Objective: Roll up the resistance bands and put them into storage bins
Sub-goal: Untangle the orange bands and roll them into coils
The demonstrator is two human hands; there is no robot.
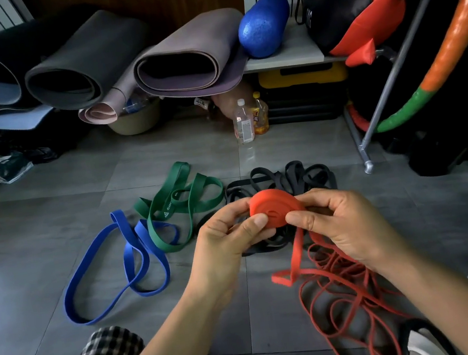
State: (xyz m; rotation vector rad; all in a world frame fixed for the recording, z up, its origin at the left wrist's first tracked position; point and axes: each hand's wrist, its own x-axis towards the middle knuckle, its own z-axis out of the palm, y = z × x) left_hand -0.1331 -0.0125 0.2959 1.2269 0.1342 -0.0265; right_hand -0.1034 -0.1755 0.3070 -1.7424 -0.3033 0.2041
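I hold a tight orange roll of resistance band [274, 206] above the floor. My left hand [230, 239] grips its left side, thumb pressed on the face. My right hand [338, 222] pinches its right side. The loose orange tail [295, 255] drops from the roll into a tangle of thin orange bands [343, 292] on the tiles. A blue band [119, 275] lies unrolled at the left, a green band [176, 208] behind it, and black bands [288, 181] lie in a heap behind my hands. No storage bin can be made out.
Rolled yoga mats [81, 69] and a blue foam roller [264, 25] fill the shelf at the back. Two bottles [249, 119] stand on the grey tiled floor. A metal pole [388, 76] leans at the right beside an orange-green hoop [437, 59].
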